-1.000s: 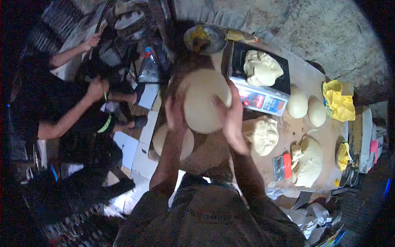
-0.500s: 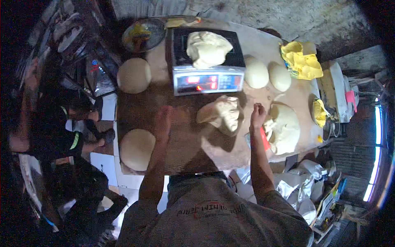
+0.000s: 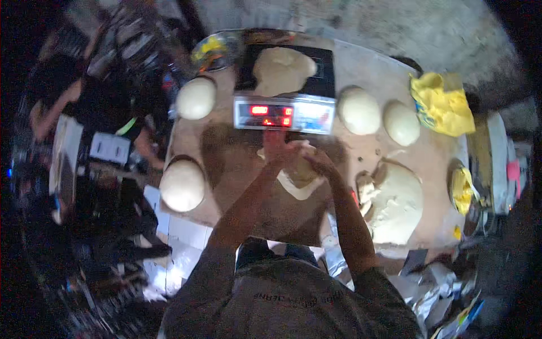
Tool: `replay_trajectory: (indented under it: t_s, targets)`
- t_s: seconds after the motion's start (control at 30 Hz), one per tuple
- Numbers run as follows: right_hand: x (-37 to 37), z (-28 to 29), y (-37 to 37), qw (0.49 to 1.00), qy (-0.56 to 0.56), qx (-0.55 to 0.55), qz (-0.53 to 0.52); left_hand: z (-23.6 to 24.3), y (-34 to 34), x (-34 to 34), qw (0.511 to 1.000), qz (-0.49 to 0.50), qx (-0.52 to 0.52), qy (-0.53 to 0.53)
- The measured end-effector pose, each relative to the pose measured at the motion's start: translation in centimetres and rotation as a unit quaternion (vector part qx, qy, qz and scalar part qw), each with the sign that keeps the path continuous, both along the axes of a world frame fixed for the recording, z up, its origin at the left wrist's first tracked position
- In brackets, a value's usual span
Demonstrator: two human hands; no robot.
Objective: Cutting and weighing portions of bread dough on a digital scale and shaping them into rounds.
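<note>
A loose piece of pale dough (image 3: 297,185) lies on the table in front of me, partly hidden under my hands. My left hand (image 3: 275,146) is at its far left edge, just below the scale, with its fingers stretched out and somewhat blurred. At the far right edge of the dough, my right hand (image 3: 318,162) has its fingers bent over it and gripping it. A digital scale (image 3: 244,116) with a lit red display stands beyond my hands. Another flattened dough lump (image 3: 282,70) rests on its black top.
Smooth dough balls sit left (image 3: 182,185), far left (image 3: 196,98) and right of the scale (image 3: 359,111). A large dough mass (image 3: 397,200) lies right, near yellow wrapping (image 3: 443,101). A bowl (image 3: 217,51) stands at the back left. Another person (image 3: 107,107) is at the left.
Both hands have come inward to the dough piece from either side. My right hand has left the large dough mass. The view has shifted, and the person at left has moved.
</note>
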State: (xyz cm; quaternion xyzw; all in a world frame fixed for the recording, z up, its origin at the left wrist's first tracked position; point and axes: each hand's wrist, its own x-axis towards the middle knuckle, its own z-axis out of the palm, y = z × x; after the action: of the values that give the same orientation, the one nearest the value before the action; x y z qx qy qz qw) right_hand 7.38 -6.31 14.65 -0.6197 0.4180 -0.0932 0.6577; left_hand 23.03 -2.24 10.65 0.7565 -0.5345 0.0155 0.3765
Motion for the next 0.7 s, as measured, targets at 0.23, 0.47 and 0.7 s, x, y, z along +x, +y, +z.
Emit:
replay_trajectory:
  t_s: [0.23, 0.47, 0.7]
  targets:
    - [-1.6, -1.4, 6.5, 0.958, 0.029, -0.257, 0.124, -1.6, 4.2, 1.7, 0.99, 0.11, 0.057, -0.067]
    - [0.7, -5.2, 7.4, 0.863, 0.02, -0.493, -0.11, -0.1, 5.5, 1.9, 0.911, -0.377, 0.105, -0.131]
    - [-11.5, -19.9, 9.2, 0.943, 0.086, -0.164, 0.277, 0.8, 10.4, 2.7, 0.92, -0.374, 0.093, 0.066]
